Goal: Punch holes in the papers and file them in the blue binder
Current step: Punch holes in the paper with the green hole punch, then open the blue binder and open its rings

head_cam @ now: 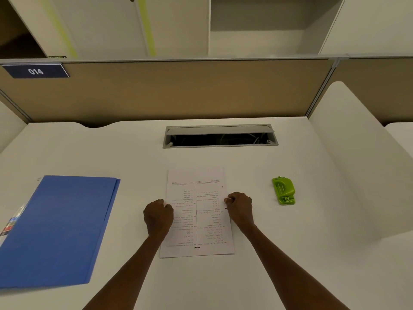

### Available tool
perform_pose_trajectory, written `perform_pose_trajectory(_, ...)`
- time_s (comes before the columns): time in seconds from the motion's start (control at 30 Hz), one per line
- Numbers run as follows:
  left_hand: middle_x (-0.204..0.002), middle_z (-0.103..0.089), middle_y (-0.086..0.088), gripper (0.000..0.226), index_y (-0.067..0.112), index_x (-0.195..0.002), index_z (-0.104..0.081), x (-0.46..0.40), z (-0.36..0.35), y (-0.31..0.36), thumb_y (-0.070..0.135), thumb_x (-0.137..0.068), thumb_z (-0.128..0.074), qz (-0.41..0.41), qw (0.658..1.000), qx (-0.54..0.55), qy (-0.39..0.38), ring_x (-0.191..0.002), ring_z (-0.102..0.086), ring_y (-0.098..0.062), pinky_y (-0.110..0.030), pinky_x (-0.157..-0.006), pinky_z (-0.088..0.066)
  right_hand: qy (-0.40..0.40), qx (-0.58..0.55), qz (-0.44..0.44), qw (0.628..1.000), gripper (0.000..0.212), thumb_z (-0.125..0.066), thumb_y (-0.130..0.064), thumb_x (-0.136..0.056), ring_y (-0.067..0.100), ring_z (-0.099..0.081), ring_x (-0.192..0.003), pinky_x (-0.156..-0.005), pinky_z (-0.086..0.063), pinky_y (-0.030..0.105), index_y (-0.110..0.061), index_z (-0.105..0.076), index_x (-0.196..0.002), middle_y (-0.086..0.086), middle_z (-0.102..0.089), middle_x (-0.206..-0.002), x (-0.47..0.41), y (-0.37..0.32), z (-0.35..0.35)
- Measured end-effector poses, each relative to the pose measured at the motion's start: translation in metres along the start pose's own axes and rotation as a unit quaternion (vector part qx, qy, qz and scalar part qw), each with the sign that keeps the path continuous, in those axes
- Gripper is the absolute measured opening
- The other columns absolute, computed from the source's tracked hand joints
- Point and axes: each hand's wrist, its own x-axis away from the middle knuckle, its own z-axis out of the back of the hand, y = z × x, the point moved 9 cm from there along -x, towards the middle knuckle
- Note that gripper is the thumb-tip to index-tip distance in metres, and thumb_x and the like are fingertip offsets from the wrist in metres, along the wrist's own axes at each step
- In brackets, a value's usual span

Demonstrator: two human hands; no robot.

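**Both hands on the sheet's long edges**

I saw the white printed paper sheet lying flat mid-desk, my left hand and right hand curled, pinching its opposite side edges. The closed blue plastic binder lay well apart leftward; the small green hole punch sat rightward, bare white desk between.

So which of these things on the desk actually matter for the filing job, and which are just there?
For the job:
papers, held at both edges by the left hand and right hand
blue binder, closed
green hole punch

Just there:
cable hatch
014 sign
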Motion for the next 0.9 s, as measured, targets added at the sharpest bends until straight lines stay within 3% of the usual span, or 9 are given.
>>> perform_pose_trajectory(0.03, -0.079, -0.069, -0.009, 0.017, 0.000, -0.086, -0.068, 0.001, 0.001, -0.001, 0.014, -0.089, -0.058, -0.001, 1.000, 0.004, -0.003, -0.084, -0.065, -0.025, -0.023, -0.074, -0.050, 0.006, 0.007, 0.000, 1.000, 0.011, -0.061, -0.012, -0.089, 0.018, -0.065, -0.079, -0.072, -0.045, 0.024, -0.006, -0.070, -0.088, 0.004, -0.070, -0.087, 0.001, 0.000, 0.003)
perform_pose_trajectory(0.07, -0.101, -0.072, -0.016, 0.028, -0.004, -0.107, -0.067, 0.002, 0.003, -0.003, 0.017, -0.090, -0.059, 0.007, 1.000, 0.008, -0.002, -0.099, -0.066, -0.029, -0.031, -0.087, -0.051, 0.016, 0.016, 0.007, 1.000, 0.011, -0.060, -0.014, -0.089, 0.017, -0.062, -0.075, -0.072, -0.043, 0.026, -0.009, -0.067, -0.082, 0.002, -0.067, -0.080, 0.002, -0.002, 0.006)
perform_pose_trajectory(0.13, -0.120, -0.066, -0.019, 0.040, -0.002, -0.124, -0.059, 0.003, 0.009, -0.005, 0.017, -0.089, -0.060, 0.014, 1.000, 0.019, 0.005, -0.112, -0.062, -0.031, -0.036, -0.096, -0.048, 0.040, 0.039, 0.027, 0.998, 0.015, -0.058, -0.016, -0.090, 0.018, -0.056, -0.072, -0.070, -0.039, 0.028, -0.013, -0.061, -0.076, 0.002, -0.061, -0.074, 0.005, -0.005, 0.015)
perform_pose_trajectory(0.27, -0.116, -0.068, -0.016, 0.036, 0.000, -0.121, -0.061, 0.007, 0.033, -0.016, 0.013, -0.088, -0.062, 0.017, 0.998, 0.051, 0.034, -0.106, -0.064, -0.028, -0.029, -0.087, -0.047, 0.079, 0.051, 0.086, 0.992, 0.018, -0.050, -0.015, -0.093, 0.018, -0.056, -0.079, -0.069, -0.039, 0.027, -0.006, -0.065, -0.087, 0.004, -0.066, -0.086, 0.019, -0.023, 0.022)
perform_pose_trajectory(0.4, -0.113, -0.069, -0.013, 0.031, 0.002, -0.118, -0.063, 0.012, 0.062, -0.031, 0.010, -0.088, -0.062, 0.022, 0.994, 0.088, 0.057, -0.104, -0.064, -0.024, -0.022, -0.082, -0.043, 0.075, 0.044, 0.135, 0.987, 0.025, -0.046, -0.010, -0.091, 0.012, -0.051, -0.065, -0.059, -0.035, 0.023, -0.017, -0.054, -0.068, -0.003, -0.058, -0.070, 0.042, -0.048, 0.012)
perform_pose_trajectory(0.47, -0.112, -0.069, -0.011, 0.029, 0.004, -0.117, -0.064, 0.009, 0.083, -0.048, 0.009, -0.088, -0.060, 0.037, 0.991, 0.109, 0.073, -0.102, -0.064, -0.023, -0.022, -0.080, -0.044, 0.057, 0.042, 0.150, 0.986, 0.027, -0.045, -0.008, -0.090, 0.010, -0.047, -0.062, -0.056, -0.032, 0.021, -0.020, -0.048, -0.065, -0.005, -0.055, -0.066, 0.057, -0.060, -0.006)
perform_pose_trajectory(0.63, -0.097, -0.066, -0.011, 0.017, 0.007, -0.096, -0.066, -0.016, 0.139, -0.093, 0.001, -0.085, -0.054, 0.038, 0.990, 0.088, 0.101, -0.092, -0.062, -0.028, -0.033, -0.079, -0.047, 0.002, 0.022, 0.153, 0.988, 0.027, -0.048, -0.006, -0.088, 0.016, -0.053, -0.062, -0.055, -0.039, 0.027, -0.011, -0.053, -0.062, -0.002, -0.057, -0.061, 0.092, -0.083, -0.062)
perform_pose_trajectory(0.77, -0.126, -0.057, -0.019, 0.037, 0.003, -0.126, -0.058, -0.047, 0.192, -0.132, 0.002, -0.089, -0.053, 0.019, 0.989, 0.070, 0.126, -0.116, -0.056, -0.033, -0.041, -0.095, -0.047, -0.017, 0.023, 0.164, 0.986, 0.025, -0.049, -0.006, -0.088, 0.011, -0.056, -0.062, -0.055, -0.041, 0.026, -0.012, -0.058, -0.064, -0.003, -0.060, -0.063, 0.123, -0.108, -0.111)
perform_pose_trajectory(0.9, -0.136, -0.046, -0.025, 0.051, 0.001, -0.136, -0.046, -0.080, 0.244, -0.175, 0.007, -0.087, -0.058, 0.023, 0.989, 0.008, 0.145, -0.127, -0.044, -0.040, -0.051, -0.104, -0.039, -0.047, 0.011, 0.157, 0.986, 0.021, -0.051, -0.008, -0.089, 0.012, -0.061, -0.068, -0.063, -0.050, 0.026, -0.012, -0.065, -0.075, -0.002, -0.067, -0.073, 0.147, -0.139, -0.164)
